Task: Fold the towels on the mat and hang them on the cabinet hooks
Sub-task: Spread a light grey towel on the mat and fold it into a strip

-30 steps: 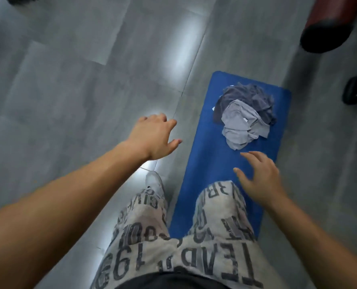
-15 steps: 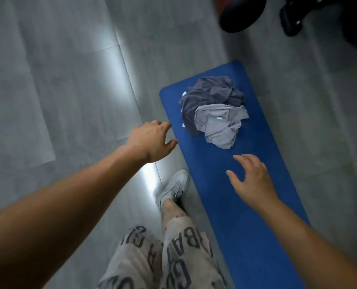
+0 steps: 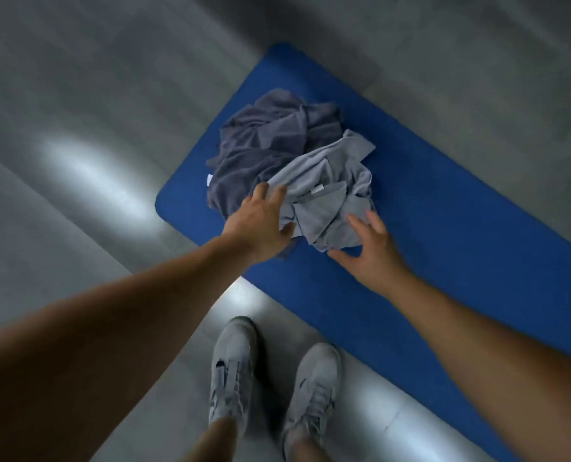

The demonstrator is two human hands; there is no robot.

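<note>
- The light grey towel [image 3: 327, 201] is lying bunched between both hands, just ahead of their palms.
- The left hand [image 3: 260, 225], fingers spread, is touching it; the right hand [image 3: 369, 251] is hovering open beside it.

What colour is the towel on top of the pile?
The top towel is light grey, over a darker slate-grey towel; head view shows it best.

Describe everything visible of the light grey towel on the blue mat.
The light grey towel is a crumpled, unfolded heap of soft-looking cloth with a small white tag. It lies on the blue mat, partly over the dark grey towel. The left hand rests fingers on its left side; the right hand touches its near edge.
</note>
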